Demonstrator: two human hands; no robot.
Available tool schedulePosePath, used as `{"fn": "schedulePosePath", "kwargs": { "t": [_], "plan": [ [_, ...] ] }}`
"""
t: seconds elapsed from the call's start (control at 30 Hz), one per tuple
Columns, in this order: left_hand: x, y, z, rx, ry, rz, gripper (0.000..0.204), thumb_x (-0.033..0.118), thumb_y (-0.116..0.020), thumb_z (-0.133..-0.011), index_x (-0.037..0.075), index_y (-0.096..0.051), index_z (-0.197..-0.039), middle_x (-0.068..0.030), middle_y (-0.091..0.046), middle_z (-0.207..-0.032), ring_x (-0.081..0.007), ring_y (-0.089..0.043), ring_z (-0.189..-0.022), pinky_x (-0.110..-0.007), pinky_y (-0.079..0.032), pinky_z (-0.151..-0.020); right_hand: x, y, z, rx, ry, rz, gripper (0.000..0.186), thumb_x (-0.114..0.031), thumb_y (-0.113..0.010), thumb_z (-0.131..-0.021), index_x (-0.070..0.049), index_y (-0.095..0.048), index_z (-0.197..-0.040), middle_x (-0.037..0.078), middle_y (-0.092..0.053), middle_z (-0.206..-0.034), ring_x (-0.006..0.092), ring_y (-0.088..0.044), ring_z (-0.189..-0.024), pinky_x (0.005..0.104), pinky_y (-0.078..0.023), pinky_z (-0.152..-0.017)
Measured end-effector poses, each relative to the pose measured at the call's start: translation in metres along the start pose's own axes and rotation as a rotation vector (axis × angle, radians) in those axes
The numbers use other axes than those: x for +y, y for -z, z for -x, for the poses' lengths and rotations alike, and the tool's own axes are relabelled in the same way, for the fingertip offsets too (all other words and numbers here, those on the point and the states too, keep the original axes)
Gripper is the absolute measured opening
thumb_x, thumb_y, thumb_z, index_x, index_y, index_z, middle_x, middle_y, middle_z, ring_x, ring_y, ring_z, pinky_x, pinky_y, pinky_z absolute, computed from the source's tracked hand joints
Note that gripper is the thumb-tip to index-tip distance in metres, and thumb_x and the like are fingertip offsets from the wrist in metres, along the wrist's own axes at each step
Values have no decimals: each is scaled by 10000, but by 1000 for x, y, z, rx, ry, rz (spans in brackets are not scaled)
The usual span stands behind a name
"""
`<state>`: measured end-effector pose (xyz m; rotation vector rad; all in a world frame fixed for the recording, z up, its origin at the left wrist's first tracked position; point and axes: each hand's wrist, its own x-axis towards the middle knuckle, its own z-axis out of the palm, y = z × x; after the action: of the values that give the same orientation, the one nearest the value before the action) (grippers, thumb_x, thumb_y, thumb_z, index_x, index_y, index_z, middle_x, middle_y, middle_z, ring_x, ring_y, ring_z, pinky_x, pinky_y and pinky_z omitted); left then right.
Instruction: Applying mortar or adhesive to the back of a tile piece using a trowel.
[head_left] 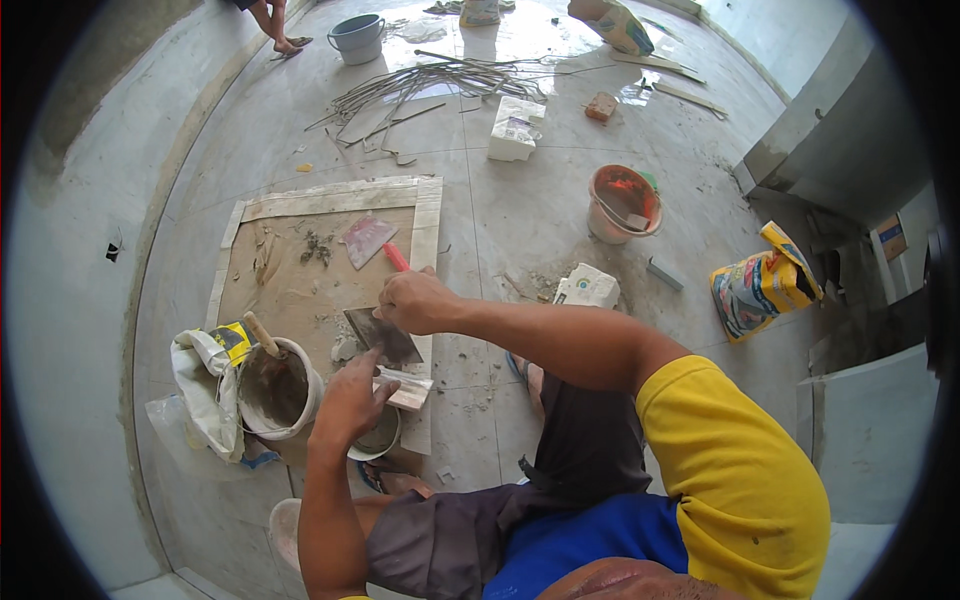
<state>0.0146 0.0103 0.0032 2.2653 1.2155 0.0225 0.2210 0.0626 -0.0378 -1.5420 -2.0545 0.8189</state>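
Right hand (415, 300): we close our fingers around a trowel's handle, knuckles up, just above the floor recess.
Trowel (383, 336): we hold its dark flat blade tilted down to the left, smeared with grey mortar; it sits between our two hands.
Left hand (348, 400): we reach forward with the fingers loosely curled, fingertips touching a pale strip of tile; whether we truly grip it we cannot tell.
Tile strip (408, 388): a small light piece, lying just below the trowel blade, over the edge of the recess.
Small bowl (378, 440): partly hidden under our left hand, grey mix inside.
Mortar bucket (278, 390): white, coated in grey mix, a wooden handle (262, 333) sticking out of it; it stands just left of our left hand.
Floor recess (300, 290): a brown sandy rectangle framed by pale tile strips, with dabs of mortar on it.
Second trowel (368, 240): a red-handled one, lying flat on the recess, beyond our right hand.
Torn bag (205, 385): white and yellow, crumpled beside the bucket.
Orange bucket (624, 203): well apart, on the tiled floor to the right.
Yellow sack (760, 285): further right, near the wall.
Far floor: a grey bucket (357, 37), a bundle of thin strips (430, 82), and another person's feet (285, 42) at the top edge.
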Motion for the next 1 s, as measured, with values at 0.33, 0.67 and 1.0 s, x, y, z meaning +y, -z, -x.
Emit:
{"fn": "schedulePosePath", "kwargs": {
  "t": [0.33,0.67,1.0],
  "plan": [
    [8,-4,-8,-19,18,48,501,186,-686,-871,-9,-512,-1299,-205,-611,-1183,-316,-632,-1019,-396,-489,-886,10,1,2,182,-2,30,238,-286,-632,-827,-73,-710,-756,181,-670,-762,372,-650,-809,521,-403,-802],
    [33,-8,-20,-14,-78,120,524,122,-695,-840,-26,-489,-1299,-206,-601,-1146,-320,-619,-970,-408,-476,-867,22,16,9,43,-54,-195,263,-291,-685,-806,-44,-683,-716,173,-659,-727,361,-662,-789,504,-457,-721],
    [43,-20,-30,-111,-35,55,669,137,-690,-853,-17,-387,-1430,-226,-628,-1017,-323,-618,-859,-419,-481,-818,35,21,21,83,-64,127,161,-213,-631,-753,-69,-690,-713,182,-668,-757,378,-657,-813,551,-433,-799]
  ]
}}
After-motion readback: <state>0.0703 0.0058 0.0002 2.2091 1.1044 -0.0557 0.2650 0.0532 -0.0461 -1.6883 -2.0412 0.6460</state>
